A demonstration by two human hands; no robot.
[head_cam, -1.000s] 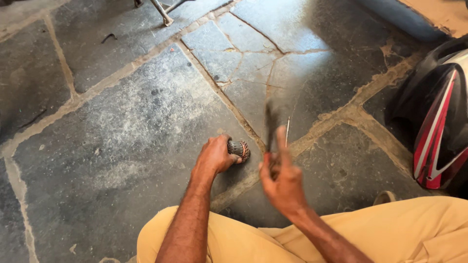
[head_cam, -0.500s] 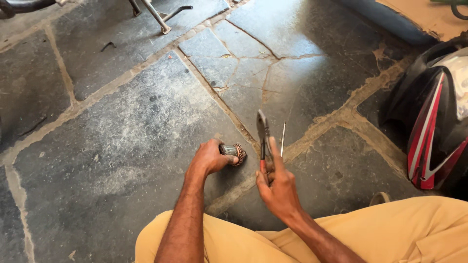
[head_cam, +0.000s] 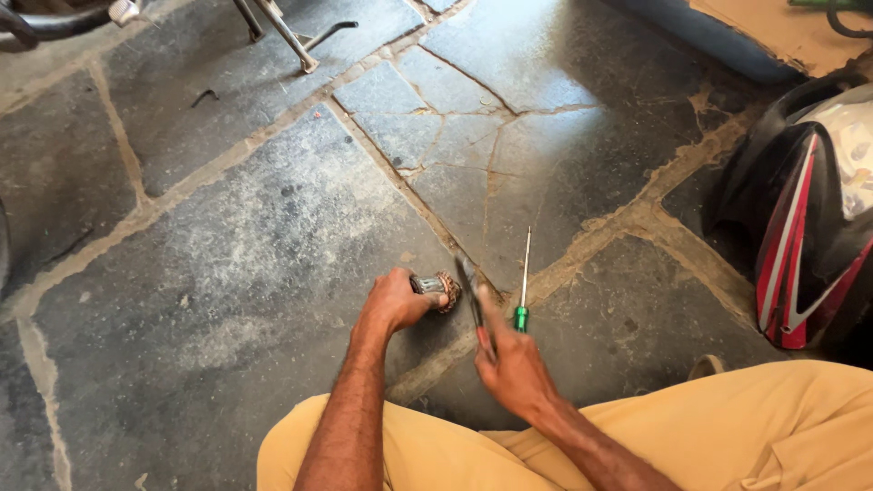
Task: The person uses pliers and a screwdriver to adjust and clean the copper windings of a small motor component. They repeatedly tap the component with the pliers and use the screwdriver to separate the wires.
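Note:
My left hand point(head_cam: 393, 302) grips a small metal motor part point(head_cam: 438, 288) with copper windings and presses it against the stone floor. My right hand point(head_cam: 511, 364) holds pliers point(head_cam: 474, 304) with reddish handles, their jaws down at the wound end of the part. A green-handled screwdriver point(head_cam: 523, 277) lies on the floor just right of the pliers, its tip pointing away from me.
The grey stone slab floor point(head_cam: 227, 245) has cracked joints. A black, red and white motorcycle body panel point(head_cam: 809, 227) lies at the right. A metal stand leg point(head_cam: 286, 36) and a bent rod point(head_cam: 327, 32) sit at the top. My tan trousers point(head_cam: 727, 427) fill the bottom.
My right hand has come down with the pliers, from raised above the floor to the end of the motor part. The left hand has kept its hold on the part.

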